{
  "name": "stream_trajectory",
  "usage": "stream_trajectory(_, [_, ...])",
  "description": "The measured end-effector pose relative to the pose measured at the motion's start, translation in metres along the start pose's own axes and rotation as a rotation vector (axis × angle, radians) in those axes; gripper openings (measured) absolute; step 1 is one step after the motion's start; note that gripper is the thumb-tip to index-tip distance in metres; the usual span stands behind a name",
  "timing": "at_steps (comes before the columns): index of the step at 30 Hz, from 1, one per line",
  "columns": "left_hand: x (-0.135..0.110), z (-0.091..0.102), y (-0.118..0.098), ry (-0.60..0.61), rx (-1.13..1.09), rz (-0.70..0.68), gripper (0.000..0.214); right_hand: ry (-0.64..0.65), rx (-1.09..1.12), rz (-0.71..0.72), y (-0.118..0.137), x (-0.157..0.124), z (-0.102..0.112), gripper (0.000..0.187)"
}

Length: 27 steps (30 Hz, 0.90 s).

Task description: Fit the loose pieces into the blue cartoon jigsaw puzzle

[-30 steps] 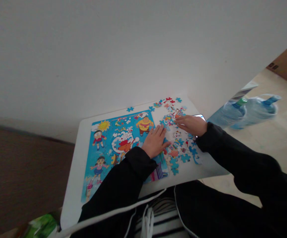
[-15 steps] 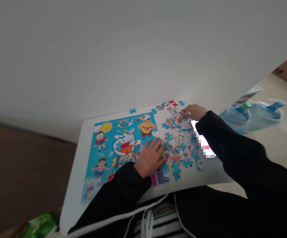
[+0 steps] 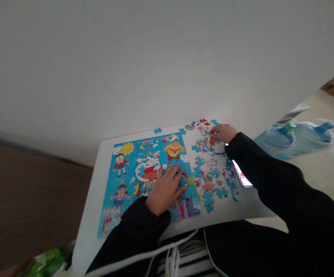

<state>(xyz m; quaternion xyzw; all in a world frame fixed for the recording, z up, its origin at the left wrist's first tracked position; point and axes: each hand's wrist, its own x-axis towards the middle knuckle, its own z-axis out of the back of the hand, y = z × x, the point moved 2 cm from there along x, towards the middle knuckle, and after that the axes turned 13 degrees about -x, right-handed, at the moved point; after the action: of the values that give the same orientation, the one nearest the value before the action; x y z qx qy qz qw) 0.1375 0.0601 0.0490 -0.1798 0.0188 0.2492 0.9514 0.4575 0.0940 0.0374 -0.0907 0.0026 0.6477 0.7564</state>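
A colourful cartoon jigsaw puzzle board (image 3: 132, 169) lies on a small white table (image 3: 94, 200). My left hand (image 3: 165, 188) rests flat on the board's lower right part, fingers spread. A heap of loose puzzle pieces (image 3: 210, 173) covers the table to the right of the board. My right hand (image 3: 224, 132) reaches to the far end of that heap, fingers curled down onto the pieces; what they pinch is too small to make out. Both arms wear black sleeves.
A lit phone screen (image 3: 240, 175) lies under my right forearm. Two large water bottles (image 3: 294, 138) lie on the floor to the right. A white wall stands right behind the table. A green packet (image 3: 44, 263) sits at the lower left.
My left hand slid down and left across the board. My right hand moved from the middle of the loose pieces to their far end, uncovering the phone screen.
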Motion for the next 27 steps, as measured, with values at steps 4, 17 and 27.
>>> stream_trajectory(4, [0.005, -0.012, 0.007, -0.077, 0.019, 0.006, 0.052, -0.01, 0.032, 0.058, 0.009, -0.002, 0.004, 0.025])
stream_trajectory(17, [0.004, -0.026, 0.017, -0.107, -0.01, -0.007, 0.056, -0.16, 0.002, 0.332, 0.041, 0.031, 0.006, 0.039])
stream_trajectory(27, [0.005, -0.028, 0.017, -0.121, -0.025, -0.019, 0.056, -0.175, -0.038, 0.532, 0.049, 0.012, -0.003, 0.037])
